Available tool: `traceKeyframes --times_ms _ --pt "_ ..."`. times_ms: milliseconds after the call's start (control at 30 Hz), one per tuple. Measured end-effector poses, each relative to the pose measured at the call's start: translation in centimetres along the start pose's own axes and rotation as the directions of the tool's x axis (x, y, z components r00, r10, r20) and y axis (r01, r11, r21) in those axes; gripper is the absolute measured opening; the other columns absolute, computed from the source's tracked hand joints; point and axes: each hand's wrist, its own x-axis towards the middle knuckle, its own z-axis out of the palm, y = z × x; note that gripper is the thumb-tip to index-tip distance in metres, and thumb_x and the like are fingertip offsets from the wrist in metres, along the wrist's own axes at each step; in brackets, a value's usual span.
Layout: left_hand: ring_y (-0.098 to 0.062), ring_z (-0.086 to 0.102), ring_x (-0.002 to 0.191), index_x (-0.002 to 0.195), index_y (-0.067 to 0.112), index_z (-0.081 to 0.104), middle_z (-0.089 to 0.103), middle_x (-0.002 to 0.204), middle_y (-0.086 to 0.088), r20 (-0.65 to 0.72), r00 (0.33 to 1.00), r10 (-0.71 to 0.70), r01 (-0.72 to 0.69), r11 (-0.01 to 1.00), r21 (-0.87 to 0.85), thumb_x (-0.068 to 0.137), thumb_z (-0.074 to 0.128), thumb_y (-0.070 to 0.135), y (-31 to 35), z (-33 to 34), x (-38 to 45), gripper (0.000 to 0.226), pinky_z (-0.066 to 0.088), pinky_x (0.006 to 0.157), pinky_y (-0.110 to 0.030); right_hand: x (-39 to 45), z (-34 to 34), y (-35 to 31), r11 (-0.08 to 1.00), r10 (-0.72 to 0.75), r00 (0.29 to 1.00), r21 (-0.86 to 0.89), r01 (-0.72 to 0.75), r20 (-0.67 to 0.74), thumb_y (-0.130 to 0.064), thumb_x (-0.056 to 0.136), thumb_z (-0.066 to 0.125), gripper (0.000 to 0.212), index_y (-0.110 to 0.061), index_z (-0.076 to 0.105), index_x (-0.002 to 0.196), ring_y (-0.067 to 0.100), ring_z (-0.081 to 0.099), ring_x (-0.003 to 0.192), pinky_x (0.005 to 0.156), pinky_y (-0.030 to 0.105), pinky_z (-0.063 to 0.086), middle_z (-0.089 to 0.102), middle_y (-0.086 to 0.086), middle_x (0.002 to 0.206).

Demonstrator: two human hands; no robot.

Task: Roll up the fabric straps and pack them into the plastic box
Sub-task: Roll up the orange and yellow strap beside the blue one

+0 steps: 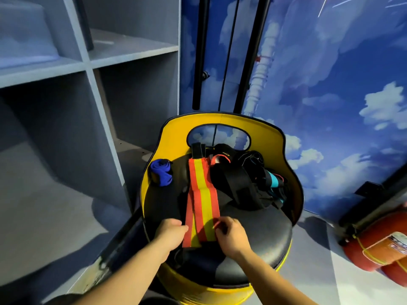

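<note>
Single head-worn wide-angle view, forward and steeply down, close over the round seat [259, 230].

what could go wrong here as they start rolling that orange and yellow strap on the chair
1. The orange and yellow strap looks doubled, its layers not quite aligned; the left hand and right hand pinch only its near end, so the roll may start crooked.
2. Its far end lies against the pile of dark straps and might snag them.
3. The rolled blue strap sits by the seat edge and could be knocked off.
</note>
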Motion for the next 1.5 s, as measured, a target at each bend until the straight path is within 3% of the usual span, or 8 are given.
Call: traceKeyframes --times_ms 133,300,433,567,667,767,1133,1500 --pt "-0.022 0.063 0.116 0.131 0.010 0.064 0.069 0.126 -0.006 0.029 0.998 0.048 -0.049 0.999 0.020 0.090 0.072 0.018 -1.5 0.6 -1.1 0.043 0.048 0.101 -0.029 -1.9 0.3 0.5 0.990 -0.095 0.995 -0.100 0.099 0.043 -0.016 0.089 0.064 0.035 -0.013 0.066 0.124 0.027 0.059 0.115 0.096 0.026 0.039 0.066 0.009 0.121" --pt "-0.019 0.065 0.105 0.130 0.004 0.064 0.070 0.122 -0.009 0.013 0.999 0.040 -0.039 0.997 -0.063 0.086 0.073 0.001 -2.4 1.6 -1.8 0.045 0.051 0.100 -0.030 -3.3 1.0 1.2 0.967 -0.199 0.975 -0.142 0.211 0.097 -0.017 0.082 0.058 0.030 -0.020 0.079 0.103 0.019 0.062 0.104 0.098 0.017 0.043 0.068 -0.001 0.113" --pt "-0.017 0.063 0.101 0.129 0.004 0.064 0.069 0.124 -0.011 0.001 0.998 0.065 -0.065 0.996 -0.062 0.087 0.071 -0.002 -3.1 2.6 -2.3 0.042 0.050 0.097 -0.028 -3.8 1.1 1.0 0.948 -0.259 0.957 -0.155 0.278 0.131 -0.011 0.085 0.057 0.032 -0.020 0.080 0.105 0.017 0.060 0.107 0.090 0.001 0.028 0.067 -0.001 0.117" --pt "-0.018 0.065 0.103 0.127 0.010 0.066 0.070 0.122 -0.008 0.009 0.993 0.114 -0.114 0.993 -0.008 0.087 0.073 0.002 -3.4 2.5 -2.5 0.041 0.054 0.092 -0.028 -4.6 1.1 1.2 0.924 -0.336 0.932 -0.146 0.354 0.137 -0.017 0.078 0.047 0.044 -0.026 0.080 0.106 0.017 0.058 0.108 0.101 0.016 0.041 0.066 0.001 0.118" --pt "-0.016 0.066 0.098 0.125 0.016 0.067 0.070 0.118 -0.005 0.010 0.983 0.185 -0.185 0.980 0.072 0.087 0.073 0.002 -3.4 2.4 -2.7 0.041 0.049 0.079 -0.020 -5.0 1.1 1.7 0.898 -0.369 0.914 -0.190 0.397 0.170 -0.026 0.080 0.055 0.038 -0.026 0.077 0.112 0.021 0.054 0.112 0.100 0.020 0.039 0.058 0.002 0.129" --pt "-0.012 0.067 0.096 0.121 0.020 0.070 0.070 0.117 -0.003 0.036 0.971 0.234 -0.237 0.961 0.140 0.085 0.076 0.003 -3.7 2.5 -3.0 0.040 0.053 0.081 -0.020 -5.0 1.4 2.3 0.846 -0.414 0.888 -0.276 0.456 0.198 -0.022 0.084 0.059 0.036 -0.021 0.071 0.118 0.026 0.053 0.114 0.101 0.027 0.038 0.053 0.000 0.140" --pt "-0.011 0.065 0.102 0.111 0.015 0.075 0.055 0.114 0.010 0.168 0.885 0.434 -0.464 0.795 0.390 0.083 0.079 0.005 -4.6 2.2 -3.1 0.030 0.056 0.094 -0.026 -4.7 1.7 2.6 0.790 -0.497 0.855 -0.333 0.515 0.145 -0.021 0.087 0.064 0.020 -0.014 0.069 0.105 0.026 0.057 0.098 0.090 0.035 0.046 0.066 0.002 0.113" --pt "-0.011 0.063 0.098 0.103 0.020 0.074 0.052 0.113 0.007 0.172 0.894 0.415 -0.449 0.823 0.348 0.079 0.081 0.002 -4.4 1.7 -3.4 0.030 0.057 0.093 -0.027 -5.0 1.9 2.4 0.788 -0.483 0.860 -0.347 0.508 0.163 -0.016 0.086 0.065 0.017 -0.013 0.068 0.103 0.028 0.057 0.090 0.084 0.040 0.049 0.066 0.005 0.104"
